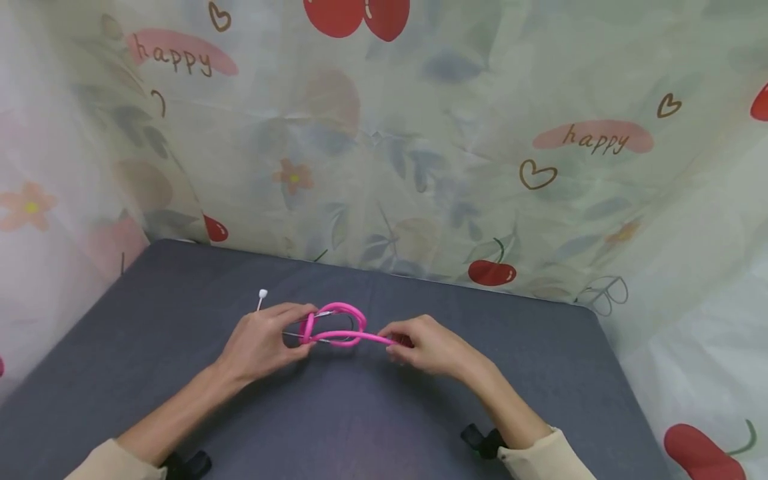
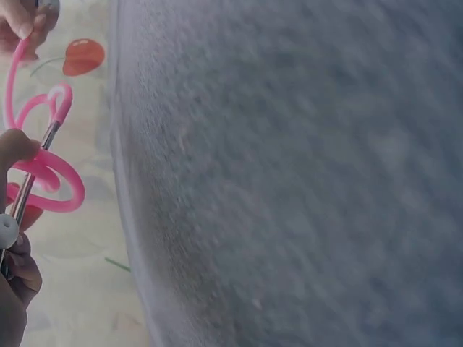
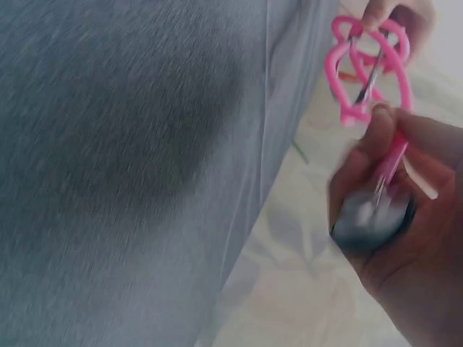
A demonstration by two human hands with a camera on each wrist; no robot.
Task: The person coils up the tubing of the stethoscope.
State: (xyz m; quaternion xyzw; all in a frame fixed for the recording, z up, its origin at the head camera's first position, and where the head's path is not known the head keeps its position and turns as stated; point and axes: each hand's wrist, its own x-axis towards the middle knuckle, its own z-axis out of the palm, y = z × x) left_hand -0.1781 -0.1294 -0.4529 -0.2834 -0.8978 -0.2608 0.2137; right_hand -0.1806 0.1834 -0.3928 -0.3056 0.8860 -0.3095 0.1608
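A stethoscope with pink tubing (image 1: 363,335) is held above the table between both hands, its tube bent into loops. My left hand (image 1: 258,343) pinches the looped tubing and the metal ear tubes between thumb and fingers. One white ear tip (image 1: 263,293) sticks up behind that hand, and an ear tip (image 2: 7,231) also shows in the left wrist view. To the right, my right hand (image 1: 429,347) pinches the tube near its end. A blurred, round metal chest piece (image 3: 372,217) lies inside the curled right hand in the right wrist view.
The dark grey table (image 1: 384,420) lies beneath both hands. A pale curtain (image 1: 384,200) printed with cherries, flowers and hearts hangs along its back and sides. A black strap (image 1: 483,441) is on the right wrist, and another (image 1: 189,465) on the left.
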